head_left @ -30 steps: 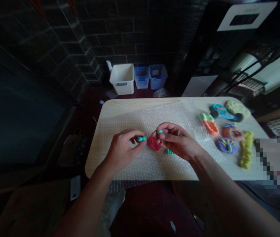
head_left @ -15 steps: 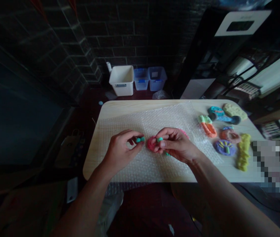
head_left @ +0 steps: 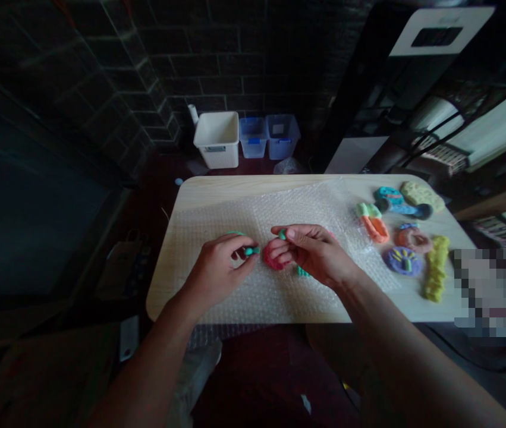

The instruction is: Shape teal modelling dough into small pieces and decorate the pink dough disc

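Observation:
My left hand [head_left: 221,264] pinches a small green piece of modelling clay [head_left: 250,251] between thumb and fingertips. Facing it, my right hand [head_left: 317,249] grips another little green clay lump [head_left: 282,234] between thumb and index finger. Its lower fingers lie over a red, rounded clay shape [head_left: 272,257] on the bubble wrap [head_left: 217,217]. Partly covered by my right hand is a ridged green clay piece [head_left: 303,271]. A thin green edge [head_left: 235,232] shows behind my left hand, and a bit of pink [head_left: 332,234] behind my right.
Several coloured clay shapes sit at the table's right: a yellow strip [head_left: 435,270], a purple disc [head_left: 402,262], an orange-and-green piece [head_left: 375,229] and a blue bar with dark ends [head_left: 404,208]. Beyond the table [head_left: 217,185] stand a white bin [head_left: 217,148] and two blue boxes.
My right hand has turned and lifted its green lump up and slightly left. More of the red shape and the ridged green piece shows. My left hand has hardly moved.

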Tool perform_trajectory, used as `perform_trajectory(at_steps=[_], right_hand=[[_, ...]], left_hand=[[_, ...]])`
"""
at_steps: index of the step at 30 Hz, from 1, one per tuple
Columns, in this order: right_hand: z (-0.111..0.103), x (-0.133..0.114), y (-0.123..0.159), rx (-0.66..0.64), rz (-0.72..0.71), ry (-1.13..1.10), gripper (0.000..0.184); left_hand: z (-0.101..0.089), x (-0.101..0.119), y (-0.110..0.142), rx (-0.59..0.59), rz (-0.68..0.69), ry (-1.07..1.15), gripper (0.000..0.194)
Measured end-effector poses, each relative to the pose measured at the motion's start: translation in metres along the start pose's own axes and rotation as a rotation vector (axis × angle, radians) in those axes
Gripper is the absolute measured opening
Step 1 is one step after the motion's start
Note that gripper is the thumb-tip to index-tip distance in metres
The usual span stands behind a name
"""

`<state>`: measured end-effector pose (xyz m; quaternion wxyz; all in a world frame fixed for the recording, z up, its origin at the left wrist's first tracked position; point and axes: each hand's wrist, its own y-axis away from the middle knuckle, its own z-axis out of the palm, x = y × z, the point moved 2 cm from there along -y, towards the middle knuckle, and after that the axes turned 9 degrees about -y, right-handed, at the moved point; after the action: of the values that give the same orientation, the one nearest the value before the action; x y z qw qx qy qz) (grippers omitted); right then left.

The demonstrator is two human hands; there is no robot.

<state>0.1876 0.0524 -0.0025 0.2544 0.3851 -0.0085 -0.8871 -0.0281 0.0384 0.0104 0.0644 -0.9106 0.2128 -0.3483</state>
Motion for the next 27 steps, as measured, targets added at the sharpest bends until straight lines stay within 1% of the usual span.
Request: perform_trajectory(at_steps=[4, 7, 11, 14, 16, 17, 19, 23, 25, 27], right_hand=[[-0.001, -0.001, -0.001, 0.032, 0.010, -0.019, 0.034], [-0.005, 0.000, -0.003, 0.099, -0.003, -0.003, 0.032], [-0.010, 0.001, -0.005, 0.184, -0.098, -0.001, 0.029], [-0.009, 0.001, -0.007, 0.175, -0.139, -0.006, 0.032], [-0.008, 0.001, -0.007, 0.171, -0.147, -0.014, 0.037], [-0.007, 0.001, -0.008, 0.173, -0.129, 0.000, 0.041], [-0.005, 0.003, -0.008, 0.178, -0.102, 0.065, 0.042], [-0.002, 0.007, -0.010, 0.183, -0.061, 0.160, 0.056], [-0.001, 0.009, -0.013, 0.174, -0.079, 0.145, 0.056], [0.000, 0.011, -0.016, 0.150, -0.110, 0.114, 0.047]], left_hand=[[0.006, 0.001, 0.001, -0.159, 0.052, -0.103, 0.007], [0.008, 0.001, 0.001, -0.215, 0.046, -0.120, 0.009], [0.010, -0.002, 0.002, -0.225, 0.026, -0.126, 0.010], [0.012, -0.007, 0.002, -0.203, 0.044, -0.124, 0.010], [0.014, -0.011, 0.002, -0.185, 0.048, -0.126, 0.010], [0.015, -0.012, 0.001, -0.179, 0.050, -0.122, 0.010], [0.017, -0.015, 0.001, -0.171, 0.047, -0.113, 0.011], [0.023, -0.017, 0.002, -0.180, 0.029, -0.122, 0.015], [0.024, -0.016, 0.003, -0.182, 0.015, -0.141, 0.017], [0.023, -0.014, 0.004, -0.179, -0.008, -0.157, 0.021]])
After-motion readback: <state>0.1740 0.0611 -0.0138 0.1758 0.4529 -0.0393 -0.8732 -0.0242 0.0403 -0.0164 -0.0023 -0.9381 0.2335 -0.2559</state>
